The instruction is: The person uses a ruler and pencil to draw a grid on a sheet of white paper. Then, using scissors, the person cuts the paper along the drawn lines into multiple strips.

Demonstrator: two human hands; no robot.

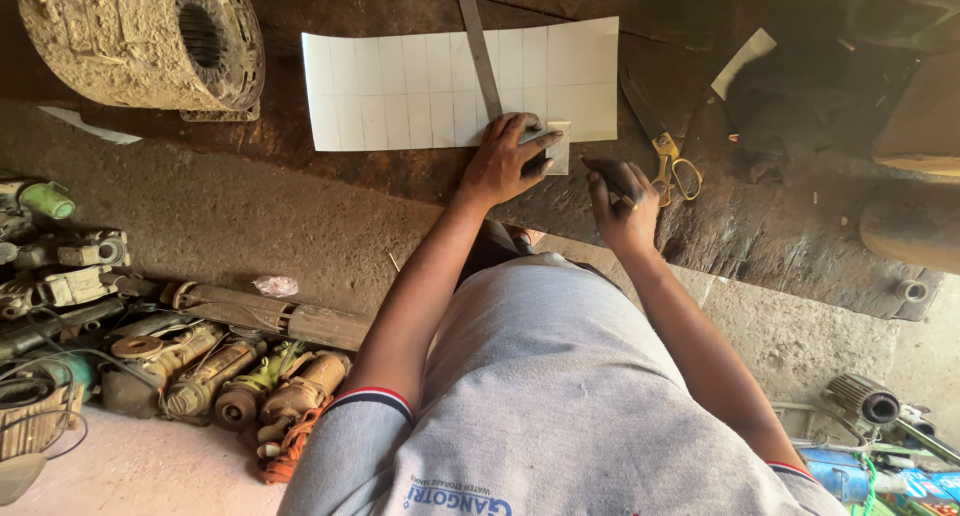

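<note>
Head view, looking down over a dark, worn workbench (760,226).

A white sheet (400,91) ruled into a grid of rectangles lies flat on the far part of the bench, its long axis running left to right. A thin metal ruler (478,46) lies across it, running far to near with a slight slant, crossing the sheet's long axis.

Left hand (505,161): fingers spread and pressed flat on the near edge of the sheet, right at the near end of the ruler. Fingertips also rest on a small pale card piece (558,148) at the sheet's near-right corner. This hand is the nearer one to the sheet and touches it.

Right hand (622,198): fingers curled around a small dark object; cannot tell what it is. It sits just right of the left hand, off the sheet, near the bench edge.

Scissors with yellow handles (672,166) lie just right of the right hand, blades pointing far and left.

Far left: a motor stator (140,41), crusted with dirt. On the floor, left: a heap of old power tools (200,376).
</note>
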